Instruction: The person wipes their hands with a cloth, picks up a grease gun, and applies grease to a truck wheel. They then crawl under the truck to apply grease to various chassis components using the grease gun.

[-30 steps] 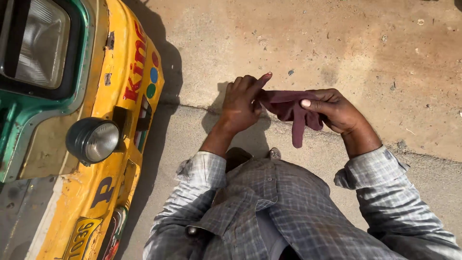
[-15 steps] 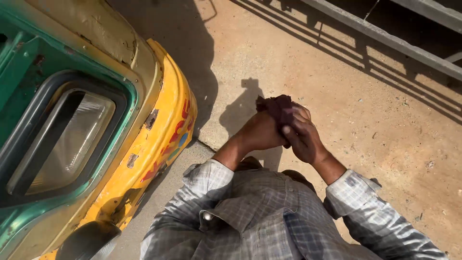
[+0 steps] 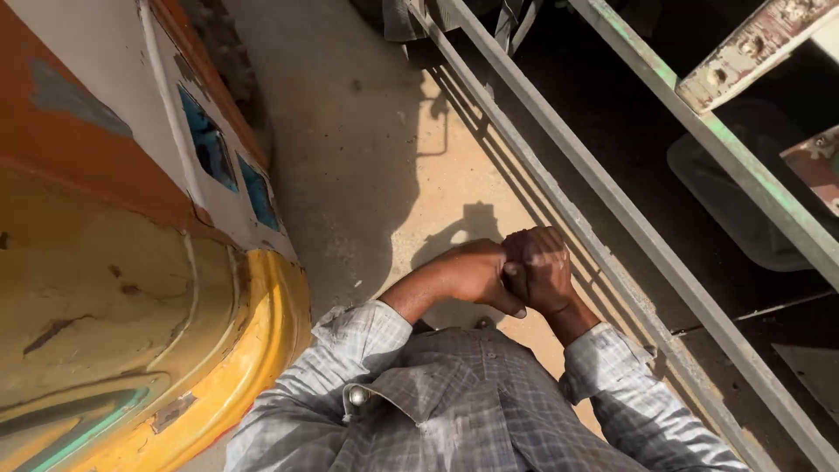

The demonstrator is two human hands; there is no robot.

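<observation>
We have bunched the dark maroon cloth [image 3: 514, 253], spread between our fingers a moment ago, into a wad; left hand [image 3: 476, 273] and right hand [image 3: 544, 271] close tightly around it, above the dusty concrete floor [image 3: 367, 157].

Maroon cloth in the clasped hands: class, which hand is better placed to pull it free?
Likely the left hand: it lies outside, thumb free, against the right hand, which is fisted around the maroon cloth.
</observation>
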